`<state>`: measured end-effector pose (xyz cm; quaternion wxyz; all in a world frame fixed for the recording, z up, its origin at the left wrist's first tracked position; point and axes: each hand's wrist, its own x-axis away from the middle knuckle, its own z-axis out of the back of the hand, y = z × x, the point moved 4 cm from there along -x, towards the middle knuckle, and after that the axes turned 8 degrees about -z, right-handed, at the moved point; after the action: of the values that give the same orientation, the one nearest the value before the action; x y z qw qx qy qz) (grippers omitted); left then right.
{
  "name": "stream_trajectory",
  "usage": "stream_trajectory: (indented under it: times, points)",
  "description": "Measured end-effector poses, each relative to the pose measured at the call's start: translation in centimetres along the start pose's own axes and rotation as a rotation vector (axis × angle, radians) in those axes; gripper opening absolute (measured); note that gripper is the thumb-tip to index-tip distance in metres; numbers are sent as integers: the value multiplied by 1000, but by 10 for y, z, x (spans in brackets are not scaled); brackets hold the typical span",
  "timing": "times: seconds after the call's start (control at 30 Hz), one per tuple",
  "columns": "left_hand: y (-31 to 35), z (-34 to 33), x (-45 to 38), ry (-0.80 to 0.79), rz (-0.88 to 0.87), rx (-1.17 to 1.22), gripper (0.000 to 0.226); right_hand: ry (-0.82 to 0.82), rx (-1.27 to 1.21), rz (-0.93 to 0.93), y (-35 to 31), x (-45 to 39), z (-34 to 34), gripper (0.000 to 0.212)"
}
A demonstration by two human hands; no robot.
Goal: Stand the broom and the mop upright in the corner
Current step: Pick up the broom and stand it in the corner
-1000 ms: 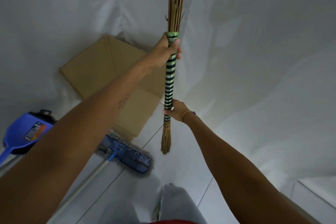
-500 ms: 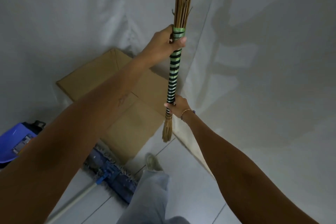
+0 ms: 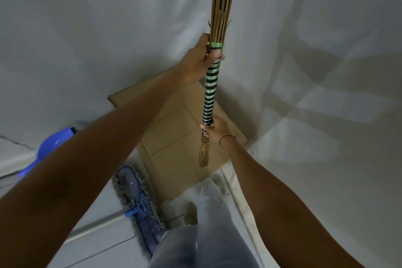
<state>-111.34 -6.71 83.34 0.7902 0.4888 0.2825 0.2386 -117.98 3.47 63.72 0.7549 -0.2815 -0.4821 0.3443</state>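
I hold a stick broom [image 3: 210, 91] upright, bristles pointing up past the top edge, its handle wrapped in green and black stripes. My left hand [image 3: 199, 61] grips the handle's upper end just under the bristles. My right hand [image 3: 215, 126] grips the lower end, above the short tuft that hangs over the cardboard. The broom's bottom is in the air, close to the corner where two white walls meet. The mop [image 3: 139, 202] lies on the floor at lower left, its blue fringed head flat and its pale pole running off to the left.
A flattened cardboard sheet [image 3: 174, 141] covers the floor in the corner. A blue dustpan [image 3: 52, 143] lies at the left by the wall. My legs in grey trousers [image 3: 208, 235] and one shoe [image 3: 191, 214] stand by the cardboard's near edge.
I have stepped closer to the corner with the broom still upright in both hands; the cardboard and mop have shifted toward the bottom of the view. Neither grip has changed.
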Motion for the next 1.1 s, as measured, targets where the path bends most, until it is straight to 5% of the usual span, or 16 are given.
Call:
stream_trajectory:
  times: [0.4,0.87,1.1]
  points:
    - [-177,64,-110,267,426,-72,33,-206,26,-143,-21,-210,-22,23]
    - [-416,110,-179,333,531,-106,30,-182,136,-144,-3,-438,-127,29]
    - [-485,108,-176,381,576,-140,32,-128,168,-193,26,-505,-146,30]
